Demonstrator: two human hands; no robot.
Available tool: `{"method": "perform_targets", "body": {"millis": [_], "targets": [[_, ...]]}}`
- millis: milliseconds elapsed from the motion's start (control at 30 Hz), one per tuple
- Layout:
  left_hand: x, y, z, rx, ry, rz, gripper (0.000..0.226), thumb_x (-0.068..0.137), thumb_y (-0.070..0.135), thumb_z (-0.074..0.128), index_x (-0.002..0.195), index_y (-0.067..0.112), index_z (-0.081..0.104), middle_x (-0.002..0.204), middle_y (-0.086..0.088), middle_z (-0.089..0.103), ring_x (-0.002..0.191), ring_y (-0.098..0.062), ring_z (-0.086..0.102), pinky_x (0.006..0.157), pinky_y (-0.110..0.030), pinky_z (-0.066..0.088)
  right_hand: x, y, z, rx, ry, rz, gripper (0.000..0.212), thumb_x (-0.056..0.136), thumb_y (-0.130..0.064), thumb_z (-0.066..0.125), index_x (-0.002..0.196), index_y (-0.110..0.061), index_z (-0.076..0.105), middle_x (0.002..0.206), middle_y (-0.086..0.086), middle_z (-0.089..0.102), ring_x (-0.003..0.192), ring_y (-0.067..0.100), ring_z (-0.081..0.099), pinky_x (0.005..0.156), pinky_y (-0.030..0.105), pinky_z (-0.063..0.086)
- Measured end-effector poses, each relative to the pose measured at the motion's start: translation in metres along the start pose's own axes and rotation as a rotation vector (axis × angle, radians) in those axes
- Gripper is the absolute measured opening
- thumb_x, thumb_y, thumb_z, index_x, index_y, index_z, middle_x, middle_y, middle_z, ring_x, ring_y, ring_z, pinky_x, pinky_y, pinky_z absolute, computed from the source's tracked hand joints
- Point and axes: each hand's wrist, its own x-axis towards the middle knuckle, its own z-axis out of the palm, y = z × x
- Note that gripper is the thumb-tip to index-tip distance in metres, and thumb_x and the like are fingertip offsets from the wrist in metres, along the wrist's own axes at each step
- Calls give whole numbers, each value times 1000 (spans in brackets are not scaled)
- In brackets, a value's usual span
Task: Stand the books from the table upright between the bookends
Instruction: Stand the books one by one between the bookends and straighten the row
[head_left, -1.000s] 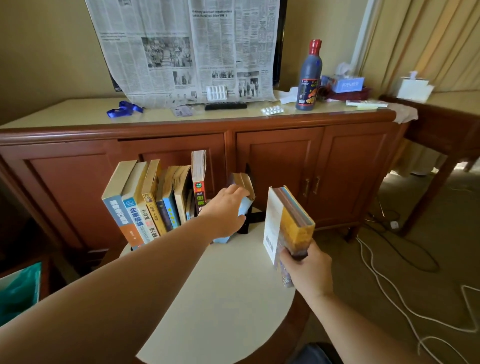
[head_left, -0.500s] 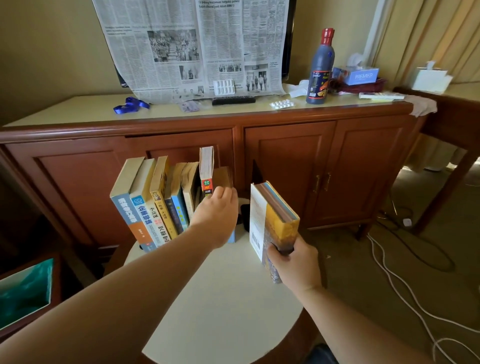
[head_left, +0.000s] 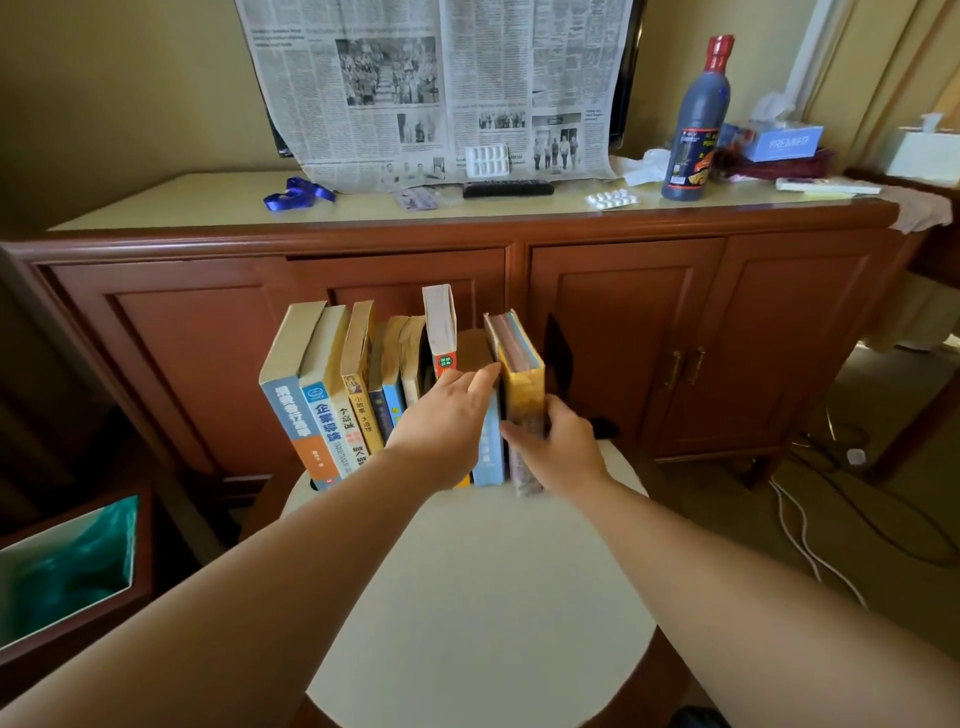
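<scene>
My right hand (head_left: 558, 449) grips the yellow book (head_left: 524, 384) at the row's right end on the counter (head_left: 483, 597); my left hand (head_left: 447, 421), spread flat, braces its neighbours — I should slide it snug against the black bookend (head_left: 558, 353)

A lived-in room, likely a hotel room or bedroom — long wooden sideboard (head_left: 467, 270), heavy curtains (head_left: 893, 67), a tissue box (head_left: 779, 140), pill strips (head_left: 610, 199), a lined waste bin (head_left: 67, 571) — newspaper (head_left: 436, 88) draped over the screen.
</scene>
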Motion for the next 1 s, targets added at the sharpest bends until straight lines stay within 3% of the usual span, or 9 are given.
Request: {"method": "perform_targets", "body": {"millis": [133,300,400,533,600,700,800,900,1000], "targets": [[1,-4,0,-62,22,-42,80,95,-7,51,163,19,17,156,-5,42,146,-21,34,105,-38,53,3,11,8,16,-110,11,48,92,-51,69,131,-26,56,109,-10,71,104,15,69,79,27,51],[-4,-1,5,-104,55,-59,78,99,-1,53,164,24,17,158,-3,42,146,-20,35,105,-34,50,14,18,12,-201,-242,31,60,104,-53,48,156,-33,27,143,1,60,133,28,55,99,35,45],[-9,-4,8,-115,48,-43,79,99,0,52,165,25,15,166,1,34,154,-17,24,116,-33,40,16,14,11,-268,-285,37,62,107,-47,43,161,-28,17,144,4,58,130,29,56,91,29,40],[-23,-7,10,-154,-23,36,86,100,2,47,167,31,3,174,14,0,157,0,-8,128,-27,13,17,16,7,-335,-332,64,63,108,-47,40,161,-23,16,136,7,62,120,29,63,84,30,44],[-33,-9,13,-170,-64,57,86,101,6,48,167,34,1,172,19,-11,152,4,-18,123,-24,18,13,17,8,-348,-320,72,63,106,-48,44,159,-23,21,137,7,63,118,29,64,85,33,48],[-54,-14,20,-133,-128,57,83,102,17,52,166,38,4,171,22,-13,155,3,-16,117,-27,35,-1,22,10,-255,-301,69,74,98,-47,62,158,-29,22,145,1,58,127,25,59,99,39,50],[-80,-20,31,-145,-214,4,76,101,26,58,165,37,18,173,17,-4,159,-4,-5,119,-35,39,-17,31,11,-204,-270,98,97,87,-54,70,161,-37,8,152,-4,52,132,22,55,103,43,50],[-109,-28,46,-215,-228,-139,65,100,33,63,159,34,35,168,10,29,155,-16,28,119,-36,36,-34,44,11,-239,-257,189,104,89,-60,67,164,-32,0,166,0,31,147,25,39,111,42,41],[-133,-40,59,-329,-209,-367,51,99,36,66,147,36,49,156,9,43,148,-18,36,113,-36,44,-50,61,7,-310,-252,206,87,92,-56,65,162,-26,22,162,2,37,145,24,40,112,38,39]]}}
